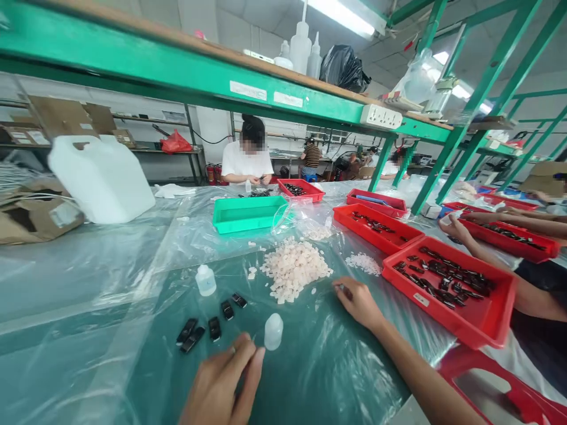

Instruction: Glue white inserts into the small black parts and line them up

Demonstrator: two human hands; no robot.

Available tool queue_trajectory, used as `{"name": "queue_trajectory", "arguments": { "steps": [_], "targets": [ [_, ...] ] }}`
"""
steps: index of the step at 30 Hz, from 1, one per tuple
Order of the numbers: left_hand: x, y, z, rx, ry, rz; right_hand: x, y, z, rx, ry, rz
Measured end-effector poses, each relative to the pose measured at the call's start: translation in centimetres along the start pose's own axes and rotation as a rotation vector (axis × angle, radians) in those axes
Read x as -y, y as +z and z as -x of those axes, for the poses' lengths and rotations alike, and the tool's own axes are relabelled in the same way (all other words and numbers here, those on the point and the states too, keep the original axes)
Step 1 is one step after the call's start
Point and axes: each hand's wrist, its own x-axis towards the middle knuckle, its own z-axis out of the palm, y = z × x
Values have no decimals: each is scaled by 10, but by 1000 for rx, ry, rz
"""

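Observation:
My left hand (225,383) is at the front, its fingers pinched together; whatever they hold, if anything, is hidden. A translucent white bottle (273,332) stands just beyond its fingertips. To its left lie several small black glossy pieces (214,329), with a small capped bottle (205,280) behind them. My right hand (358,302) rests near the right edge of a heap of small pale pieces (295,268), fingers curled. A tiny greyish bit shows at its fingertips, too small to name.
Red trays (447,321) of black parts line the right, beside a co-worker's arms (469,236). A green tray (250,213) stands behind the heap. A white jug (101,180) is at the left. Another person (248,156) sits opposite, under a green shelf frame (177,71).

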Motion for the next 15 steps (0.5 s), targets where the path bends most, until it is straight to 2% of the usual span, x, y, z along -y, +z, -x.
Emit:
{"name": "queue_trajectory", "arguments": {
  "steps": [2,6,9,12,15],
  "targets": [
    [12,-13,-9,-20,-62,-74,-7,-3,1,12,8,26],
    [53,-46,-20,-120,-324,-259,-18,-1,1,36,11,38],
    [77,-65,-21,-130,-467,-357,-21,2,-1,49,-14,31],
    [82,-66,-21,-50,-507,-395,-20,2,-4,37,-47,23],
    [73,-54,-20,84,-490,-404,-13,1,-6,11,-91,3]
  ]
}}
